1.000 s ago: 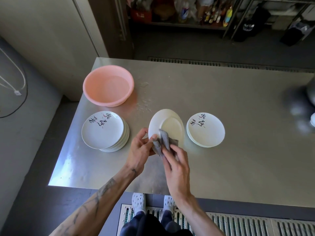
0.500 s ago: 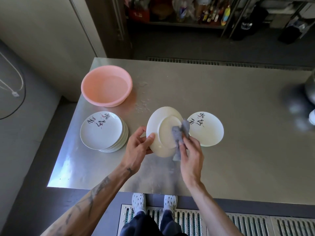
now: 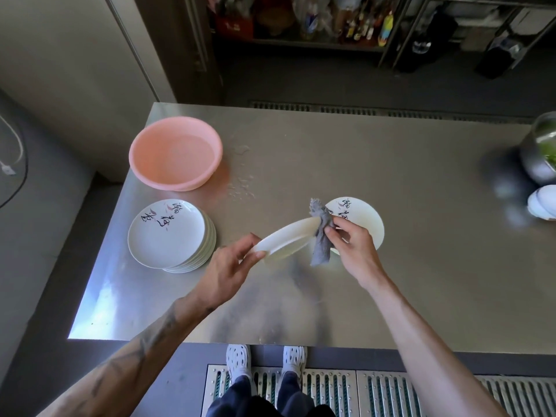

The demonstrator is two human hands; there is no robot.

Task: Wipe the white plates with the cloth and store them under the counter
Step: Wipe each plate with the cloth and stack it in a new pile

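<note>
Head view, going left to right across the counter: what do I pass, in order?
Stack of plates → left hand → held plate → cloth → right hand → metal pot at the right edge.

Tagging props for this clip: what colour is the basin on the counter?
The basin is plain salmon pink, unpatterned; the head view shows it best.

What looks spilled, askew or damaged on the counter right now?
Only a small spill: water drops lie on the counter just right of the pink basin. The plate stack, the held plate and the plate behind the cloth show no visible damage.
</note>
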